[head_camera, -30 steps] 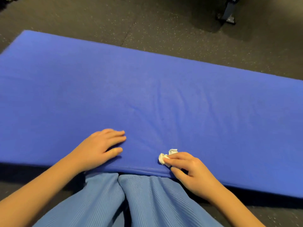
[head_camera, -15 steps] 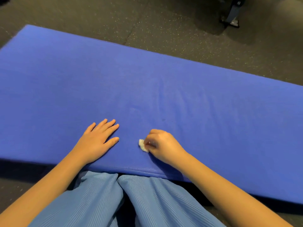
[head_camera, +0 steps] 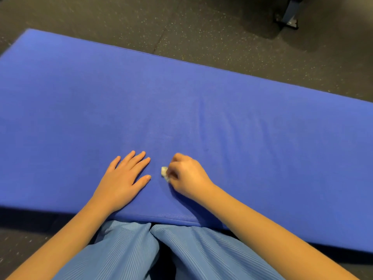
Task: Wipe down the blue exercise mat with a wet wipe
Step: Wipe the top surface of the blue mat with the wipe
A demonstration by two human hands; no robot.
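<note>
A thick blue exercise mat [head_camera: 201, 102] lies across the dark floor and fills most of the view. My right hand [head_camera: 186, 174] grips a small crumpled white wet wipe [head_camera: 165, 172] and holds it down on the mat near the front edge; only the wipe's left end shows past my curled fingers. My left hand [head_camera: 123, 180] rests flat on the mat just left of the wipe, fingers straight and slightly spread.
Dark speckled rubber floor [head_camera: 222, 37] surrounds the mat. A metal equipment foot [head_camera: 288, 15] stands at the far right beyond the mat. My knees in light blue ribbed trousers [head_camera: 141, 253] touch the mat's front edge.
My right hand slid the wipe from the front edge forward and left onto the mat, curling over it. My left hand moved forward and flattened.
</note>
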